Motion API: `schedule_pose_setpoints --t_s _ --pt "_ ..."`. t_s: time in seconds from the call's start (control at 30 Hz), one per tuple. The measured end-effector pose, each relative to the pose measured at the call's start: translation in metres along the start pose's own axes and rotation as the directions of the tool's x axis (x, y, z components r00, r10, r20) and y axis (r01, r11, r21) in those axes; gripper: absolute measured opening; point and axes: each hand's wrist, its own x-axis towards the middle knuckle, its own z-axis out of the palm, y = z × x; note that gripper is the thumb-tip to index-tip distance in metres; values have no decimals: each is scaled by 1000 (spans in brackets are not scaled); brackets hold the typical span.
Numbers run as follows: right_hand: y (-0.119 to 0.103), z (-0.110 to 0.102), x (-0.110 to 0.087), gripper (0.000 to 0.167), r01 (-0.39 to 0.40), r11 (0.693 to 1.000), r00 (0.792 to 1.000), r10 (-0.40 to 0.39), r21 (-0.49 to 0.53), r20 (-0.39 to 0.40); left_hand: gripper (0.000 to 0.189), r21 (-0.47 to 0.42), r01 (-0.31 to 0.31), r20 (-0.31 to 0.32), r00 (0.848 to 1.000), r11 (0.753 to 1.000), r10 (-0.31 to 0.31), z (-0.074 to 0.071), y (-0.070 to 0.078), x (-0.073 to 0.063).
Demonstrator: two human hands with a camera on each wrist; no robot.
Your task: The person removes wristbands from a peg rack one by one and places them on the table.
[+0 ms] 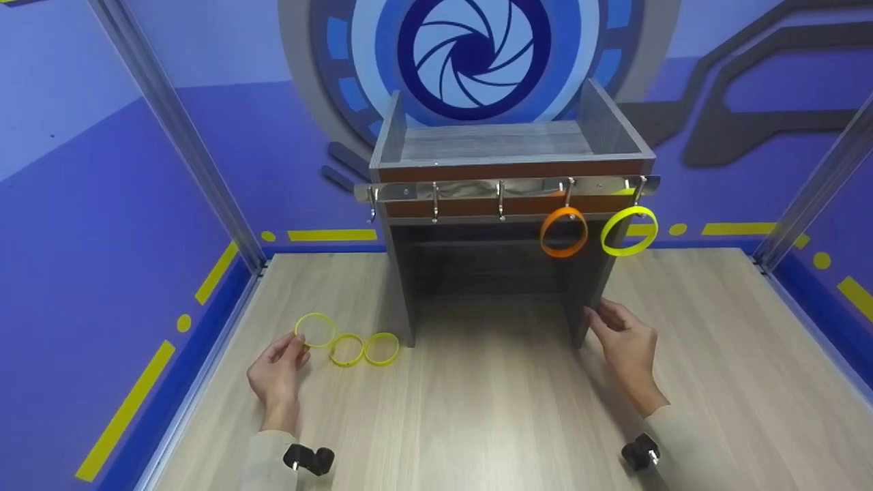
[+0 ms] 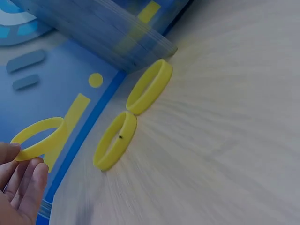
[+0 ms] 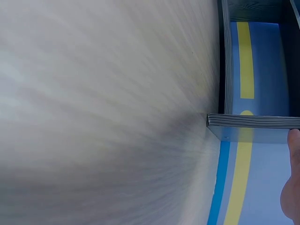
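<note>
My left hand (image 1: 276, 368) pinches a yellow wristband (image 1: 316, 314) between thumb and fingers, tilted up off the tabletop. To its right, two more yellow wristbands lie side by side on the table, a nearer one (image 2: 115, 140) and one by the shelf's left panel (image 2: 150, 86). My right hand (image 1: 624, 341) holds the front edge of the grey wooden shelf's (image 1: 402, 293) right side panel low down. In the right wrist view only part of that hand (image 3: 293, 173) shows, touching the panel edge (image 3: 253, 122). An orange wristband (image 1: 564, 252) and a bright yellow one (image 1: 629, 252) hang from the rack's two rightmost hooks.
A metal hook rail (image 1: 470, 189) runs across the shelf's front; its three left hooks carry nothing. Above it is an open-topped tray section (image 1: 498, 140). Blue printed walls (image 1: 204, 170) with metal corner posts enclose the wood-grain table (image 1: 491, 416) at the back and sides.
</note>
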Motion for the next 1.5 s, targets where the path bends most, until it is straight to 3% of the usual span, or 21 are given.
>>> schedule_pose_setpoints --t_s 0.37,0.53,0.8,1.17,1.27,1.5 --pt "0 -1 0 25 -17 1000 1000 17 -7 15 39 11 103 -21 995 995 -102 -16 -14 4" --pt "1 -2 -1 24 -31 1000 999 31 1 16 35 81 116 -28 993 990 -114 -18 -17 4" --pt "1 -1 -1 22 15 1000 1000 -15 -7 -10 34 148 115 -8 993 982 -115 -21 -20 3" --pt "-1 -1 0 23 1 1000 1000 -1 -12 -1 31 243 79 -5 997 967 -80 -23 -21 4" --pt "-1 -1 0 23 -3 1000 1000 3 -6 2 30 306 34 -8 999 951 -33 -24 -21 4" --pt "1 0 0 22 3 1000 1000 -3 5 7 28 483 -65 -6 997 873 78 -23 -19 1"
